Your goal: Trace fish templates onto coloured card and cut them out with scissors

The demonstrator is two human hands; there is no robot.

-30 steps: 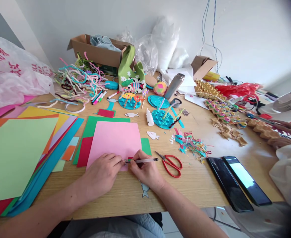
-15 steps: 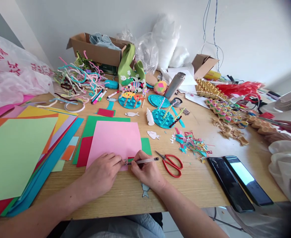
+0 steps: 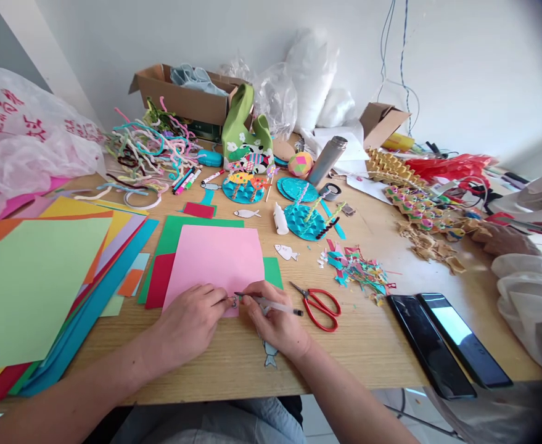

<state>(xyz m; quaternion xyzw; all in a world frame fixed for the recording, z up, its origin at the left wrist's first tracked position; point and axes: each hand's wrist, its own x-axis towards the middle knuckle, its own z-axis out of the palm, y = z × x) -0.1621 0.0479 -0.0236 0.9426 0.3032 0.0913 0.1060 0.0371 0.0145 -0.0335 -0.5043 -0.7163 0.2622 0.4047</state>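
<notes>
My right hand (image 3: 275,320) grips a slim pen (image 3: 280,306) with a clear barrel, its tip at a small pale paper piece (image 3: 235,301) with dark marks. My left hand (image 3: 197,320) pinches that piece's left edge, over the lower edge of a pink paper sheet (image 3: 219,256). Green paper (image 3: 173,237) and red paper (image 3: 160,280) lie beneath the pink sheet. Partly under my right hand is a grey-blue paper fish (image 3: 270,356). Red-handled scissors (image 3: 321,307) rest to its right, and a white paper fish (image 3: 286,252) lies beyond it.
Coloured paper (image 3: 39,290) is stacked at left. Paper scraps (image 3: 361,271) and two phones (image 3: 430,345) lie at right. Behind stand blue craft discs (image 3: 305,221), a glue bottle (image 3: 280,219) and a metal flask (image 3: 328,160). Another person's hand (image 3: 506,239) works at far right.
The pen has tilted, its tip further up on the small piece and its rear end lower. My right-hand fingers have shifted slightly. The other person's hand has come further into view.
</notes>
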